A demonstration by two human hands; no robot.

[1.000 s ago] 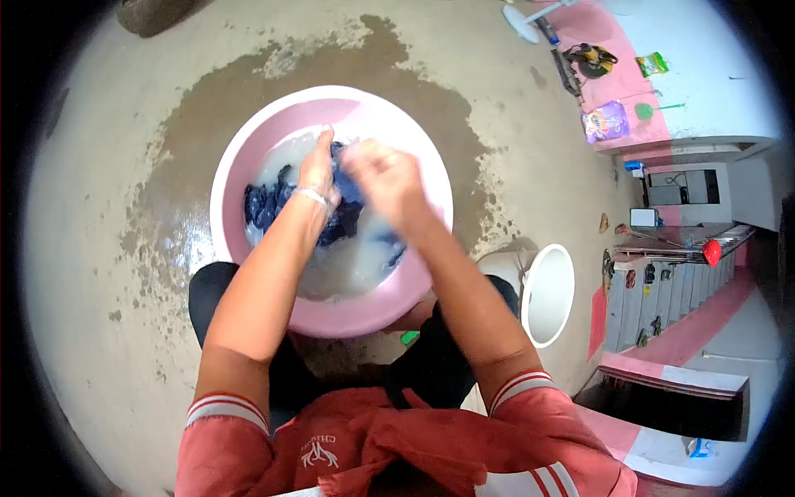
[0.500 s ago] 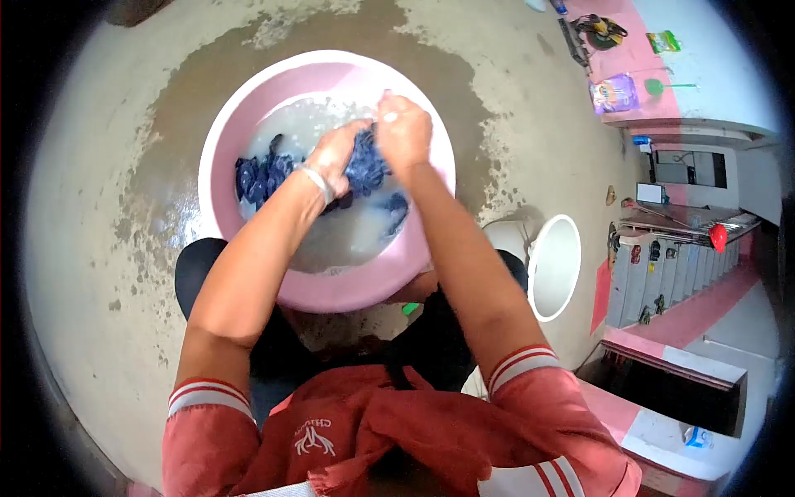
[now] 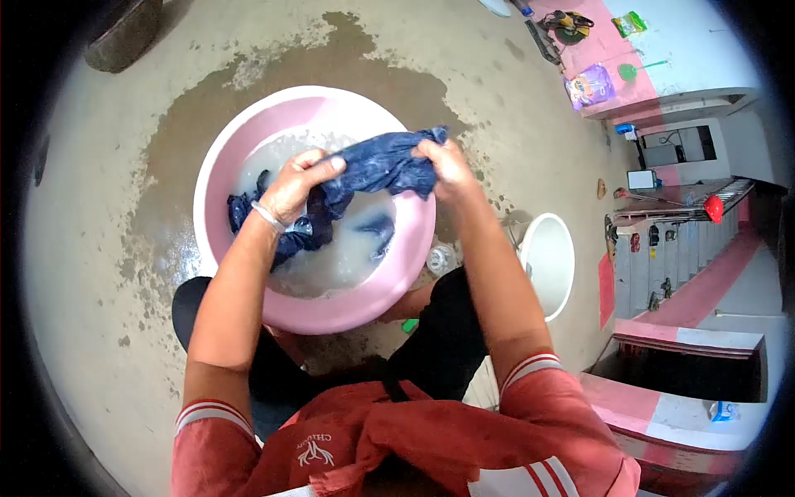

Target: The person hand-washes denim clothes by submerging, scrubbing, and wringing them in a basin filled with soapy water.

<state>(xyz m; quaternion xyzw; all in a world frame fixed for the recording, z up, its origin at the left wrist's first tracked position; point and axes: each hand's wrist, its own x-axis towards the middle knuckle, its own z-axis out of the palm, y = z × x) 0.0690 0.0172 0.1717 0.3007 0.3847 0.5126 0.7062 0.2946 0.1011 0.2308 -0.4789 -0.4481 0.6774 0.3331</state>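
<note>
A wet dark blue garment (image 3: 377, 166) is stretched between my two hands over a pink basin (image 3: 310, 316). My left hand (image 3: 296, 184), with a pale band at the wrist, grips it near the basin's middle, thumb on top. At the basin's right rim, my right hand (image 3: 450, 170) pinches the other end, which pokes out past the rim. The rest of the cloth hangs down to the left into the cloudy, soapy water (image 3: 335, 269). More dark fabric (image 3: 379, 232) lies partly sunk at the right side of the water.
A white bucket (image 3: 549, 265) stands right of the basin, with a clear plastic container (image 3: 441, 259) between them. Wet concrete floor (image 3: 190, 132) surrounds the basin. A dark round pot (image 3: 124, 37) sits at the far left, and a purple packet (image 3: 590, 88) at the upper right.
Both hands have lifted the garment out of the water and drawn apart, spreading it. My right hand has moved right and down to the rim; my left has shifted slightly left.
</note>
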